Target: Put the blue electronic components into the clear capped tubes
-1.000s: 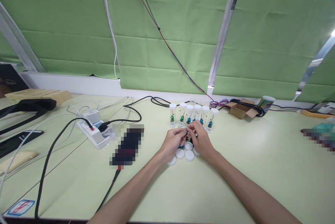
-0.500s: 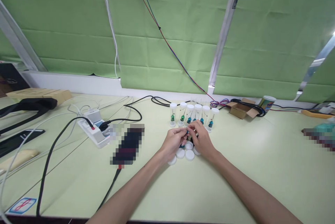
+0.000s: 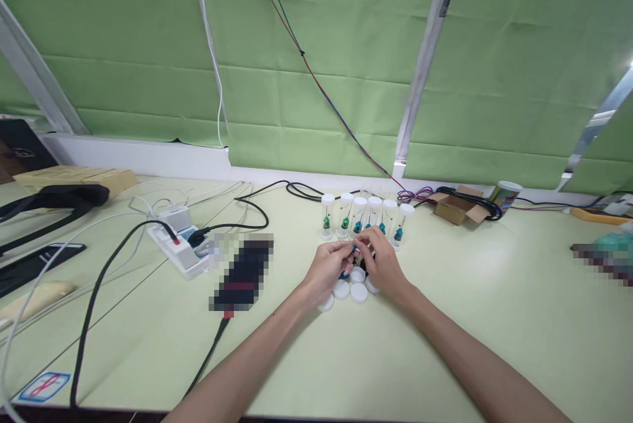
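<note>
My left hand [image 3: 329, 268] and my right hand [image 3: 380, 261] meet above the table, fingertips pinched together. Between them is a small teal-blue piece [image 3: 355, 249], mostly hidden by the fingers. Just behind stands a row of clear tubes with white caps [image 3: 327, 219]; each holds a small green or blue piece with a thin wire-like stem. Several loose round white caps [image 3: 359, 292] lie on the tabletop under and in front of my hands. Another teal piece [image 3: 345, 275] and some dark bits show partly below my fingers.
To the left lie a pixelated dark device [image 3: 242, 275] on a cable and a white power strip [image 3: 180, 248] with plugs. An open cardboard box [image 3: 457, 207] and a can [image 3: 505, 195] stand at the back right. Black cables run along the wall.
Both hands stay in nearly the same place, with only a slight shift of the fingers around the small teal-blue piece. Tubes and loose caps have not moved.
</note>
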A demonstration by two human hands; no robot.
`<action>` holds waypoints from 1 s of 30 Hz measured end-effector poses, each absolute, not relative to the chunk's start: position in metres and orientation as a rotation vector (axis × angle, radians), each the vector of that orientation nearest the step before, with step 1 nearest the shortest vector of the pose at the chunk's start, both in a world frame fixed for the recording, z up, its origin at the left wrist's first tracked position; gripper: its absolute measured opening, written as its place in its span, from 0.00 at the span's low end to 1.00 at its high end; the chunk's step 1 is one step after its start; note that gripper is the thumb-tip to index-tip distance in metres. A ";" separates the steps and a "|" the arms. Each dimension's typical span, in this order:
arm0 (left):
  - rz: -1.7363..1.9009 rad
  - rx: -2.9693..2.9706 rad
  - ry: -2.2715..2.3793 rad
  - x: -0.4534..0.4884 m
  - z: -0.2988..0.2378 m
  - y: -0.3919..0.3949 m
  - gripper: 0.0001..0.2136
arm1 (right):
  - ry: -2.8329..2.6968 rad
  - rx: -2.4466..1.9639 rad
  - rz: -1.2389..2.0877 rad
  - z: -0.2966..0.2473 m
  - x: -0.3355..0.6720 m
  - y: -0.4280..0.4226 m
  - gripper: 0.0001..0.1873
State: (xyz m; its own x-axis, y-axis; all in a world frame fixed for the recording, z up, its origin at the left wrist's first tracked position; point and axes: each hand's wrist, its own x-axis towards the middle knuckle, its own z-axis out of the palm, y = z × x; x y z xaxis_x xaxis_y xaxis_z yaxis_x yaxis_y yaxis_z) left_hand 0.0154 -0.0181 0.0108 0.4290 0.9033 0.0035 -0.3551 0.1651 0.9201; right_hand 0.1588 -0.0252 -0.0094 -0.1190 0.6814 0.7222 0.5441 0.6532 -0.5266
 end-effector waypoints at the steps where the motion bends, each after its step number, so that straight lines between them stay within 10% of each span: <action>1: 0.995 1.035 0.652 0.016 0.011 -0.018 0.12 | -1.787 -0.985 0.158 -0.009 0.159 -0.025 0.07; 30: 1.028 1.035 0.672 0.015 0.009 -0.017 0.12 | -1.806 -0.975 0.157 -0.009 0.159 -0.026 0.07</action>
State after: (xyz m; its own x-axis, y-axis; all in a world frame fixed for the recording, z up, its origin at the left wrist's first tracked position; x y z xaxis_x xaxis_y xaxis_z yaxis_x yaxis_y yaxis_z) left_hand 0.0151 -0.0174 0.0092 0.3946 0.9188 0.0091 -0.3610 0.1459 0.9211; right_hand 0.1587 -0.0265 -0.0088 -0.1391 0.6777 0.7221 0.5434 0.6618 -0.5165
